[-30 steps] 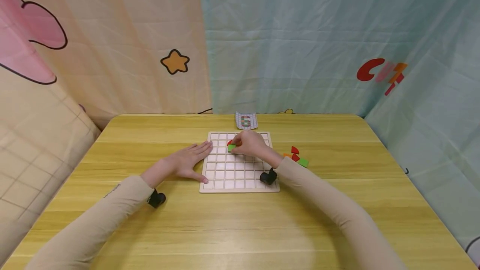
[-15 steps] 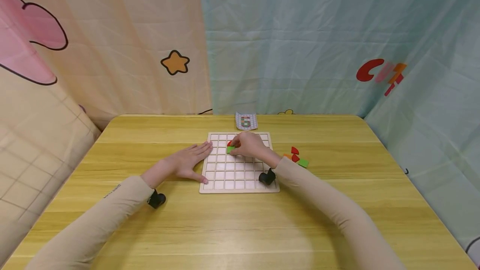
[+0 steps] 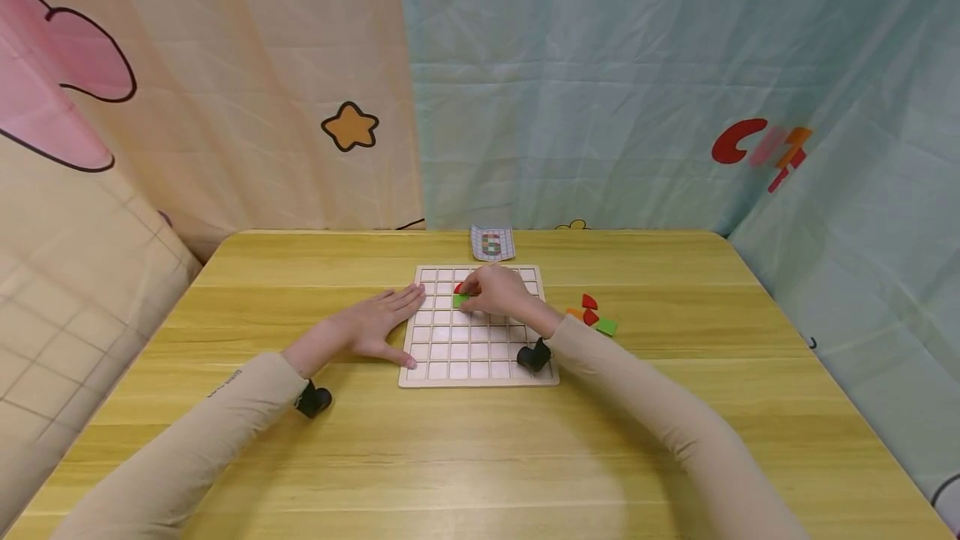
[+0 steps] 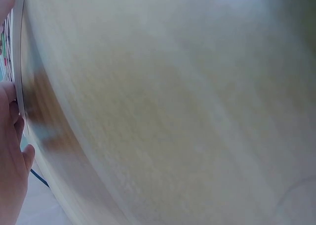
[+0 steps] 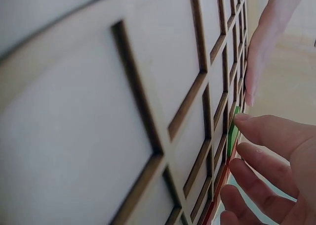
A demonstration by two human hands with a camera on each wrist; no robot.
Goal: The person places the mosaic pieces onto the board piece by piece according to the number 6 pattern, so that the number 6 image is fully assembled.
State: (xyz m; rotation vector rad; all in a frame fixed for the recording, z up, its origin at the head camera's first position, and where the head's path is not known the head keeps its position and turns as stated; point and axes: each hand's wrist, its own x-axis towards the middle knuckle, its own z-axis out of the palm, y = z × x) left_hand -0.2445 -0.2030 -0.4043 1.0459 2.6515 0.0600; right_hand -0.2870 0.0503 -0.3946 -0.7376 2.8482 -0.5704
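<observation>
A white grid board [image 3: 480,351] with a pale wooden frame lies on the table. My left hand [image 3: 381,323] rests with straight, spread fingers along its left edge; in the left wrist view part of that hand [image 4: 12,156] shows at the far left. Over the board's upper part, my right hand [image 3: 497,288] pinches a green square tile [image 3: 460,302] between thumb and fingers. The right wrist view has the tile [image 5: 233,137] at a grid cell, thumb and index fingertip at its edges. Just beyond it sits a red piece [image 3: 459,287], partly hidden by the fingers.
Right of the board lie loose pieces: a red quarter-circle [image 3: 589,302], another red piece [image 3: 591,317], an orange piece [image 3: 574,312] and a green tile [image 3: 606,326]. Behind the board is a card [image 3: 492,243] with a coloured grid pattern. Curtains [image 3: 600,107] hang behind the table.
My right hand has shifted slightly left and toward me with the green tile, which now sits lower at the grid. My left hand has stayed in place.
</observation>
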